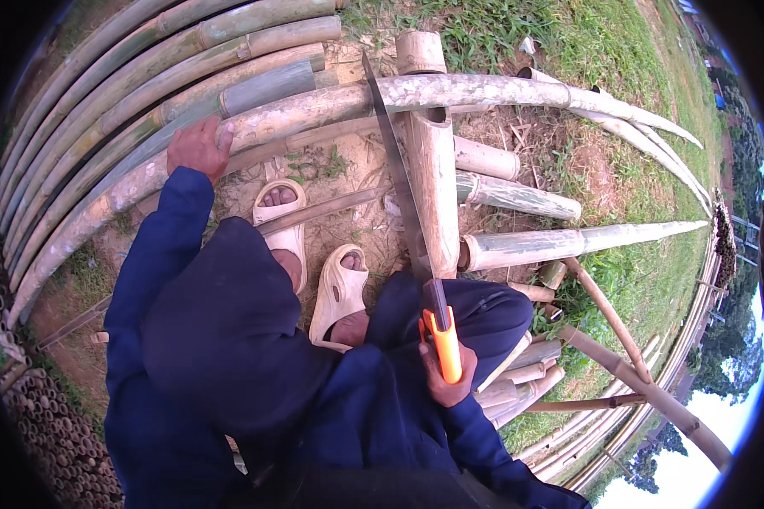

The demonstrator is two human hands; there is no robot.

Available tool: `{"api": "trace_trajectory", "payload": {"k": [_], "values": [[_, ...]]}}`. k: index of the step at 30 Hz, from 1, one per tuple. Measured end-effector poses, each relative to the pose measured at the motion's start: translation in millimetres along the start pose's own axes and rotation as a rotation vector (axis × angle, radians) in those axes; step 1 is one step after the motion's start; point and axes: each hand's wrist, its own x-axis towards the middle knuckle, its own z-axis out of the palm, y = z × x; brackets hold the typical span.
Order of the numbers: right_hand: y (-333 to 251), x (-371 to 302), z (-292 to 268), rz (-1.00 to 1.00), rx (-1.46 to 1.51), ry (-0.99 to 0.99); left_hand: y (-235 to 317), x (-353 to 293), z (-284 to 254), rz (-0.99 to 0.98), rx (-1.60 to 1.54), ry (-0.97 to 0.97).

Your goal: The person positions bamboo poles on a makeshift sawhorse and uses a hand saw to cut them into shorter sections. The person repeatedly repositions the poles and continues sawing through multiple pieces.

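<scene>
The left hand [198, 147] presses flat on the long pale bamboo pole [331, 106]; it seems stiff, heavy and smooth. The right hand [446, 373] grips the orange-handled saw [407, 204] tightly.

A long bamboo pole [331, 106] lay across the upper frame, over a short pole [433, 195] at centre. The saw [403, 195] crossed the long pole. Stacked poles [127, 76] filled the upper left; cut lengths [526, 246] lay right.
</scene>
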Motion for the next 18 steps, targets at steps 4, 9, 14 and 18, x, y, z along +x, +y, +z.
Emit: {"api": "trace_trajectory", "payload": {"k": [4,9,14,18], "values": [[2.1,110.2,41.8,0.062,0.142,0.001,3.1,9.5,1.1,0.014,-0.021,-0.02],[6.9,150.8,62.8,0.025,0.204,-0.016,-1.3,12.8,-1.5,0.028,0.002,-0.08],[-0.5,30.8,13.7,0.057,0.107,-0.017,-5.4,4.9,1.5,0.03,-0.003,0.014],[8.4,57.5,26.3,0.024,0.149,0.005,0.8,5.0,4.5,0.013,-0.039,-0.018]]}}
